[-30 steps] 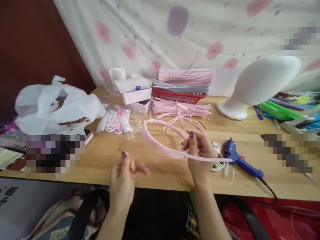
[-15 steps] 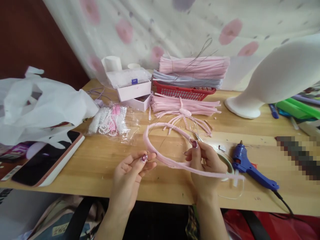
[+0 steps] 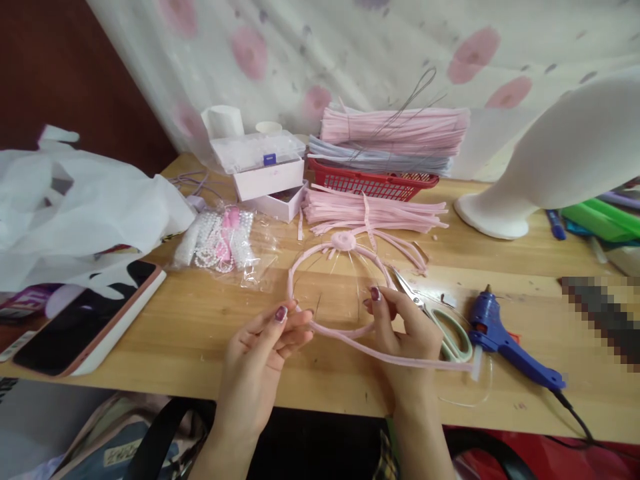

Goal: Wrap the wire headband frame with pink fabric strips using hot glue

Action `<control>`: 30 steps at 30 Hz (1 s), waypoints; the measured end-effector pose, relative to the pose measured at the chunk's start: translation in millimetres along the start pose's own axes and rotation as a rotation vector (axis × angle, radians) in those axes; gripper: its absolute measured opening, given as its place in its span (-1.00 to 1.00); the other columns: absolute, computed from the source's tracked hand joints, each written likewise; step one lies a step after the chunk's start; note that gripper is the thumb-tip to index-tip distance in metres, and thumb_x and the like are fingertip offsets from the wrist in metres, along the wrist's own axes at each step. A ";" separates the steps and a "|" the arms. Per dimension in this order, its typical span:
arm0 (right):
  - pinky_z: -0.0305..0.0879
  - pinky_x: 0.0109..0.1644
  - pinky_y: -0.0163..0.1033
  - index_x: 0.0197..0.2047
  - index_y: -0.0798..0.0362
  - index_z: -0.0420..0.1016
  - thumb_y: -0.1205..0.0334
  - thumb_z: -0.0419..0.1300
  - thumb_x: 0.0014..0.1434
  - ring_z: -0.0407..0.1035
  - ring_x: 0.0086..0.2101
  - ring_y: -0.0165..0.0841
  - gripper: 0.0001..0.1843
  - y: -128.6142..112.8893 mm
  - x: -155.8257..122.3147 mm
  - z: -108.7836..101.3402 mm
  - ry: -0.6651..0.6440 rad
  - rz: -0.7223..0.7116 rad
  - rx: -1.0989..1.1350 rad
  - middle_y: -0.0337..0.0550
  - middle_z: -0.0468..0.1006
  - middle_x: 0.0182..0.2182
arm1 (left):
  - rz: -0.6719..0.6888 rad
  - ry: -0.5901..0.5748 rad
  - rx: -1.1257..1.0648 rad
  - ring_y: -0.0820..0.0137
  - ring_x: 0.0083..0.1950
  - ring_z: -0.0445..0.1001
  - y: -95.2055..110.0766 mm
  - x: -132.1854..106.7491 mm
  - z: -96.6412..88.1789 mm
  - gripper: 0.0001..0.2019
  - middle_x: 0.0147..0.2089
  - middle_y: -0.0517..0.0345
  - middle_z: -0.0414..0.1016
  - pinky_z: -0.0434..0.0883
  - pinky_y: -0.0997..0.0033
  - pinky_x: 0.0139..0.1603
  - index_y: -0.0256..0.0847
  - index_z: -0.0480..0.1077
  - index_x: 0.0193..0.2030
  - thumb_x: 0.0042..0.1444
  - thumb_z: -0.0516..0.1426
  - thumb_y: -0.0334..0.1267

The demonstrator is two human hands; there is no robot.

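A pink hoop [image 3: 325, 248] of fuzzy strip is held above the table. At its top sits a pale pink round knot [image 3: 343, 241], from which thin wires fan into the ring. My left hand [image 3: 263, 353] pinches the hoop's lower left between thumb and fingers. On the opposite side, my right hand [image 3: 407, 333] is closed on the hoop with thumb against fingers; the exact grip is partly hidden. A loose pink strip [image 3: 415, 362] runs from the hoop's bottom across my right wrist. Scissors with pale green handles [image 3: 467, 343] lie just beyond my right hand.
A blue glue gun [image 3: 505, 340] lies at right, its cord over the front edge. Behind are pink strip bundles [image 3: 390, 212], a red basket [image 3: 370, 183], white boxes [image 3: 270, 180] and a white stand [image 3: 500, 217]. Bagged pearl beads [image 3: 220, 237] and a phone [image 3: 85, 320] lie left.
The hoop has turned, so its ring faces me more squarely and the knot has shifted left and down. My right hand has moved slightly left, leaving the scissors more visible.
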State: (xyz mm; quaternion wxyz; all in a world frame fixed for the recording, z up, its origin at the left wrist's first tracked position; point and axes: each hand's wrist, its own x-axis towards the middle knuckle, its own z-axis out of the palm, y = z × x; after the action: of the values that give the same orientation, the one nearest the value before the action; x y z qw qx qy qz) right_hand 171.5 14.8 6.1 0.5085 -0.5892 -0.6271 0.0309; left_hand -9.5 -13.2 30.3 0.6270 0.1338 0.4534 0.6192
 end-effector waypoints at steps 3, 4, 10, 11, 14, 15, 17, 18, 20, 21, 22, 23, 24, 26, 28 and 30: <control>0.40 -0.38 -0.30 -0.19 0.02 0.58 0.28 0.18 0.29 0.49 -0.47 -0.39 -0.88 4.3 -0.5 -4.7 -0.046 -0.031 0.000 -0.20 0.65 -0.40 | -0.005 -0.039 0.017 0.34 -0.41 0.68 -1.5 -5.5 2.1 -0.70 -0.35 0.04 0.72 0.63 0.48 -0.32 -0.18 0.68 -0.29 -0.21 0.49 -0.15; 0.42 -0.33 -0.27 -0.16 0.01 0.58 0.28 0.19 0.28 0.51 -0.42 -0.36 -0.87 6.2 -1.0 -9.2 -0.079 -0.027 0.025 -0.17 0.67 -0.33 | 0.002 -0.059 0.025 0.34 -0.42 0.67 -2.3 -8.1 2.6 -0.70 -0.34 0.03 0.73 0.63 0.47 -0.32 -0.17 0.69 -0.29 -0.19 0.48 -0.13; 0.37 -0.29 -0.17 -0.25 -0.02 0.58 0.14 0.29 0.25 0.48 -0.35 -0.27 -0.89 -13.4 -7.9 -62.9 0.209 0.334 0.215 -0.12 0.60 -0.33 | 0.113 -0.133 0.176 0.29 -0.25 0.67 -10.1 -25.2 3.4 -0.77 -0.11 0.01 0.72 0.63 0.32 -0.12 -0.06 0.69 -0.20 0.04 0.37 -0.04; 0.33 -0.34 -0.18 -0.30 -0.03 0.55 0.14 0.30 0.25 0.43 -0.40 -0.29 -0.88 -23.8 -8.6 -71.0 0.269 0.332 0.219 -0.15 0.55 -0.40 | 0.136 -0.149 0.214 0.26 -0.20 0.68 -11.3 -27.7 3.9 -0.77 -0.06 0.01 0.71 0.63 0.30 -0.08 -0.05 0.70 -0.19 0.06 0.36 -0.03; 0.33 -0.42 -0.19 -0.31 -0.10 0.54 0.14 0.24 0.31 0.39 -0.48 -0.30 -0.87 -54.8 -8.3 -82.9 -0.021 0.205 0.209 -0.18 0.50 -0.46 | 0.203 -0.204 0.324 0.16 0.01 0.63 -13.6 -34.3 8.0 -0.78 0.05 0.00 0.67 0.59 0.27 0.05 -0.05 0.70 -0.21 0.10 0.32 -0.02; 0.35 -0.43 -0.21 -0.24 -0.13 0.55 0.16 0.22 0.32 0.41 -0.47 -0.31 -0.91 -62.1 -7.6 -82.9 -0.152 0.146 0.213 -0.18 0.53 -0.44 | 0.226 -0.228 0.358 0.13 0.07 0.61 -14.0 -36.3 10.0 -0.78 0.06 0.00 0.66 0.57 0.26 0.09 -0.04 0.70 -0.20 0.13 0.30 -0.02; 0.42 -0.41 -0.26 -0.08 -0.14 0.54 0.24 0.18 0.34 0.48 -0.44 -0.34 -0.86 -70.2 -6.3 -79.5 -0.342 0.064 0.232 -0.20 0.59 -0.36 | 0.298 -0.313 0.411 0.13 0.13 0.57 -14.8 -40.4 14.6 -0.81 0.08 0.02 0.65 0.55 0.25 0.13 -0.01 0.69 -0.16 0.19 0.27 -0.07; 0.44 -0.38 -0.28 -0.03 -0.13 0.52 0.28 0.17 0.34 0.50 -0.42 -0.35 -0.82 -71.4 -5.8 -77.2 -0.380 0.039 0.245 -0.21 0.61 -0.33 | 0.335 -0.350 0.428 0.15 0.15 0.56 -15.2 -42.4 16.9 -0.82 0.09 0.04 0.64 0.55 0.26 0.14 0.00 0.68 -0.13 0.22 0.24 -0.11; 0.46 -0.30 -0.31 -0.01 -0.09 0.50 0.35 0.15 0.33 0.51 -0.37 -0.39 -0.78 -70.2 -5.9 -73.6 -0.395 0.029 0.268 -0.22 0.61 -0.30 | 0.388 -0.386 0.449 0.22 0.18 0.54 -16.2 -46.3 21.0 -0.81 0.11 0.10 0.63 0.52 0.34 0.15 0.05 0.66 -0.08 0.28 0.20 -0.19; 0.46 -0.27 -0.33 -0.03 -0.08 0.51 0.37 0.15 0.33 0.51 -0.36 -0.41 -0.78 -68.9 -6.5 -72.5 -0.386 0.035 0.276 -0.24 0.61 -0.30 | 0.410 -0.393 0.461 0.26 0.19 0.53 -16.6 -47.8 22.5 -0.79 0.11 0.13 0.63 0.51 0.38 0.15 0.07 0.65 -0.06 0.30 0.18 -0.22; 0.45 -0.24 -0.35 -0.05 -0.07 0.51 0.39 0.15 0.32 0.51 -0.34 -0.43 -0.79 -67.5 -7.3 -71.8 -0.375 0.045 0.280 -0.26 0.61 -0.31 | 0.429 -0.395 0.478 0.30 0.19 0.53 -16.7 -48.9 23.5 -0.78 0.11 0.16 0.63 0.50 0.42 0.16 0.08 0.64 -0.05 0.31 0.16 -0.24; 0.43 -0.24 -0.38 -0.07 -0.07 0.51 0.41 0.16 0.32 0.50 -0.34 -0.45 -0.79 -66.2 -8.4 -71.5 -0.361 0.049 0.285 -0.28 0.60 -0.31 | 0.451 -0.396 0.502 0.32 0.18 0.53 -16.5 -49.5 24.0 -0.77 0.10 0.18 0.63 0.50 0.45 0.16 0.09 0.64 -0.04 0.32 0.16 -0.25; 0.42 -0.23 -0.39 -0.09 -0.07 0.52 0.42 0.16 0.32 0.50 -0.33 -0.47 -0.79 -65.1 -9.6 -71.5 -0.352 0.053 0.292 -0.29 0.60 -0.31 | 0.474 -0.412 0.533 0.34 0.17 0.54 -16.1 -49.5 24.0 -0.76 0.10 0.19 0.63 0.49 0.47 0.16 0.10 0.63 -0.03 0.32 0.16 -0.27; 0.40 -0.24 -0.41 -0.10 -0.06 0.53 0.45 0.17 0.31 0.49 -0.33 -0.50 -0.78 -63.3 -11.9 -71.4 -0.330 0.070 0.310 -0.31 0.60 -0.31 | 0.516 -0.446 0.591 0.35 0.15 0.55 -14.8 -48.5 23.0 -0.74 0.09 0.20 0.64 0.51 0.48 0.14 0.09 0.62 0.00 0.31 0.16 -0.32; 0.39 -0.24 -0.41 -0.10 -0.05 0.54 0.46 0.18 0.30 0.47 -0.34 -0.51 -0.77 -61.8 -13.8 -71.2 -0.308 0.084 0.326 -0.31 0.60 -0.32 | 0.539 -0.478 0.627 0.34 0.13 0.57 -14.1 -47.5 21.6 -0.71 0.10 0.19 0.63 0.53 0.47 0.11 0.09 0.61 0.02 0.30 0.15 -0.35; 0.38 -0.25 -0.40 -0.10 -0.04 0.55 0.47 0.19 0.29 0.46 -0.36 -0.52 -0.77 -59.8 -15.6 -70.6 -0.290 0.091 0.331 -0.32 0.59 -0.34 | 0.554 -0.489 0.647 0.32 0.14 0.57 -15.4 -47.9 21.3 -0.70 0.11 0.17 0.63 0.54 0.45 0.10 0.08 0.61 0.03 0.30 0.15 -0.37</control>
State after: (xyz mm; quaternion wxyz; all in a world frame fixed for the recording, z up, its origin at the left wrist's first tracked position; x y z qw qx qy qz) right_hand 173.5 -55.0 68.9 0.5009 -0.5148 -0.6527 0.2409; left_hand 24.7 -50.9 50.1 0.4530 0.5786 0.4094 0.5407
